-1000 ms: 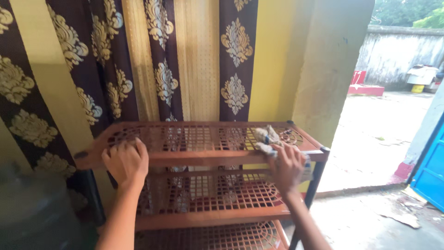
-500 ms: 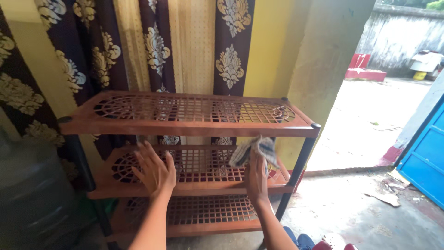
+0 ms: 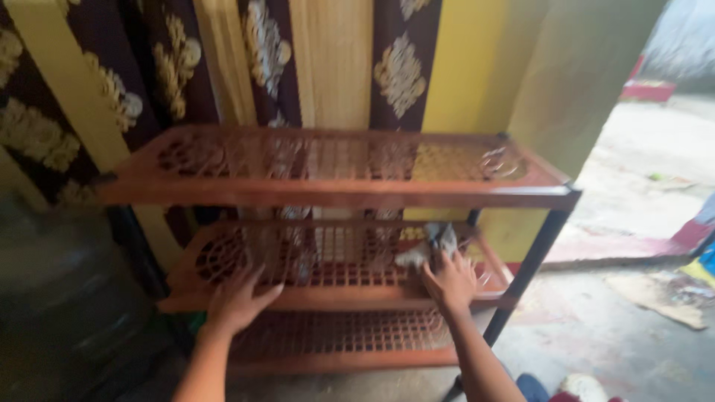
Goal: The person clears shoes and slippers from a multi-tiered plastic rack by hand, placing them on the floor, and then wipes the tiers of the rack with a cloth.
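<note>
Since half a second ago both hands have come down onto the middle shelf [image 3: 335, 257] of the brown plastic rack [image 3: 335, 190], and the view has swung slightly and blurred. The cloth, then lifted clear in front of the rack, now lies on the middle shelf's grid toward its right end.

Right hand [image 3: 449, 281]: fingers spread and pressed forward onto the cloth [image 3: 430, 244], a small grey-white bunched rag. The hand appears to pin the cloth flat against the shelf instead of gripping it; fingers are apart, palm down. The cloth sits just beyond the fingertips, partly under them.

Left hand [image 3: 237, 300]: empty, fingers splayed, resting on the front edge of the middle shelf toward the left. Judged a bracing hold, steadying the light rack against the push of the other hand.

Top shelf is bare lattice. The bottom shelf [image 3: 342, 339] shows below the hands. Behind the rack hang patterned curtains [image 3: 261, 59] against a yellow wall [image 3: 465, 67]. A large water jug [image 3: 59, 298] stands at the left, dim and blurred. An open doorway at the right shows a concrete floor [image 3: 596, 327].
</note>
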